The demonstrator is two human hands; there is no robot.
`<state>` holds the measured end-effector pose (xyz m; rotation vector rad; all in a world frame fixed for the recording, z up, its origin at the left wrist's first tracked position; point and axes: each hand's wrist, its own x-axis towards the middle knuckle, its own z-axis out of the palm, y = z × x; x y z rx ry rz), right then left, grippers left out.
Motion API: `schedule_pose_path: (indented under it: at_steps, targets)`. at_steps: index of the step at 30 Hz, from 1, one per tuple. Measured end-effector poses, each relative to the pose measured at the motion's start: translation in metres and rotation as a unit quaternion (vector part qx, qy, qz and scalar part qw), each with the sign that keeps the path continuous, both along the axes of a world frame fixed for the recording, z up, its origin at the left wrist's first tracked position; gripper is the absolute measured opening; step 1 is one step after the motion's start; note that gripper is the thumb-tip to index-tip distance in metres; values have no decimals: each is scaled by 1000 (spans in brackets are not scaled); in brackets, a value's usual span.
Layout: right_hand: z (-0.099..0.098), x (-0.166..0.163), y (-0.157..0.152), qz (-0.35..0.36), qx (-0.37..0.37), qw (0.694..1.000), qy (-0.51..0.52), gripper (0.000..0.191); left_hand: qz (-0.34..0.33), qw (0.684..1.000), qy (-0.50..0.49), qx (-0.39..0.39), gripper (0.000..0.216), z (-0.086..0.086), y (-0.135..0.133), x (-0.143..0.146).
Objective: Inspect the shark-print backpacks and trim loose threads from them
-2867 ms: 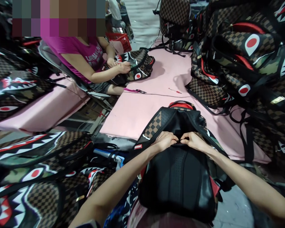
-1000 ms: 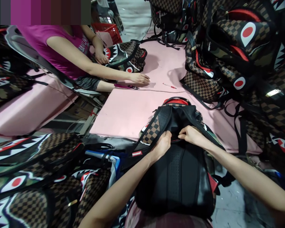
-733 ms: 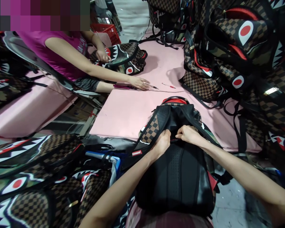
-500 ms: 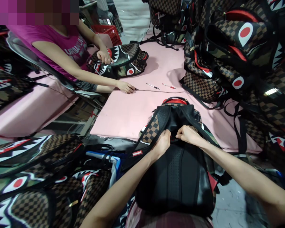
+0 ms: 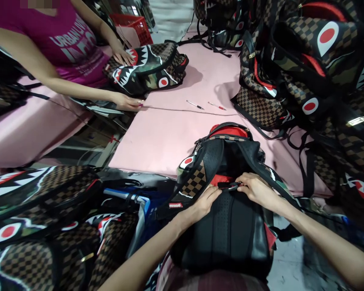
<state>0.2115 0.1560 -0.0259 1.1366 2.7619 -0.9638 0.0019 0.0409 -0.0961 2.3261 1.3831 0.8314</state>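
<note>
Fabric (image 5: 223, 179), bright red, now fills part of the opening in the black backpack (image 5: 221, 230), where half a second ago little but black showed between the hands. A dark strip (image 5: 228, 186) along the opening's lip has also come into clear sight. Farther off, the co-worker's hand (image 5: 125, 101) has drawn back to the left edge of the worktop (image 5: 157, 137), leaving a dark-tipped pen (image 5: 195, 105) and a red-tipped pen (image 5: 216, 106) lying side by side as before.

The backpack straddles the worktop's near edge, its top resting on the pink cover and its back panel sloping down toward the wearer. The left hand (image 5: 206, 201) comes in low, palm down, fingers together and stretched to the strip's left end. The right hand (image 5: 255, 188) is bent at the wrist, thumb and fingertips pinching the strip's right end.

The left thumb is hidden, so I cannot tell whether that hand grips or merely presses. The inside of the opening is mostly covered by the strip and fingers. Whatever the co-worker's fingertips hold is too small to make out, and both of the wearer's forearms are cut off by the view.
</note>
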Motion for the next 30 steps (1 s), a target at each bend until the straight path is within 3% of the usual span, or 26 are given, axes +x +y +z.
schedule_pose_path:
  at_steps: [9,14,20,30]
  targets:
    - [14,-23,19,-57,-90,991,-79,18,0,1000,16,-17,47,-8,1,-3]
    - [15,-34,18,-32,-49,990,-131,21,-2,1000,13,-14,49,-16,1,-3]
    - [15,-39,21,16,-16,982,-186,23,3,999,27,-16,49,-13,0,-3]
    - [12,-42,21,-5,-31,985,-172,21,10,1000,9,-9,50,-17,1,-2]
